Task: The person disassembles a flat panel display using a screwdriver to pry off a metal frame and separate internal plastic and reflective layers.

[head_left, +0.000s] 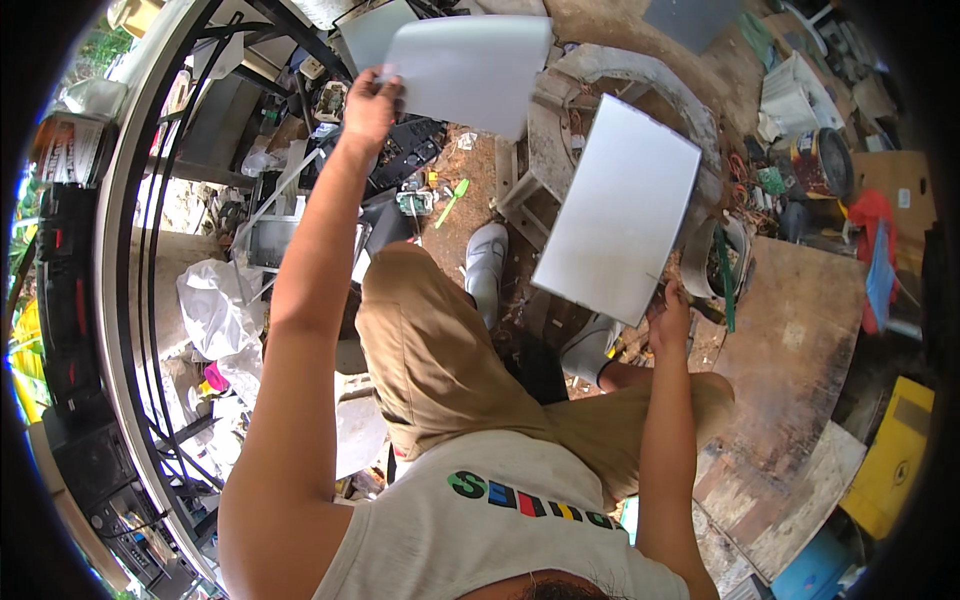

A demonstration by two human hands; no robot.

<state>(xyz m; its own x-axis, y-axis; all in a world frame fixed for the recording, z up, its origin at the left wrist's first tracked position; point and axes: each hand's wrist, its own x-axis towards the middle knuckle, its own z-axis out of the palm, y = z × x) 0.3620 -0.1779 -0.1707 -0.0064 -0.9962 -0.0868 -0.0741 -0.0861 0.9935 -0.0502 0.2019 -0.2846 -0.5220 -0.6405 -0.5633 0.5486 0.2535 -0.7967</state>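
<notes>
My left hand (pixel 370 105) is stretched far forward, its fingers closed on the left edge of a thin, cloudy white sheet (pixel 468 68). That sheet is slightly blurred. On the right, my right hand (pixel 670 318) grips the lower corner of a flat, pale silver rectangular panel (pixel 620 205). The panel is tilted and covers part of a worn wooden stand with a round rim (pixel 690 110); whether it touches the stand I cannot tell. Another pale sheet (pixel 372 35) lies beyond my left hand, partly hidden by the cloudy one.
Between my feet and the stand is brown floor with a bright green tool-like piece (pixel 452 203). Black plastic parts (pixel 408 152) and a white plastic bag (pixel 215 308) lie to the left. At right are a round tin (pixel 822 162), a plywood board (pixel 790 340) and a yellow panel (pixel 890 455).
</notes>
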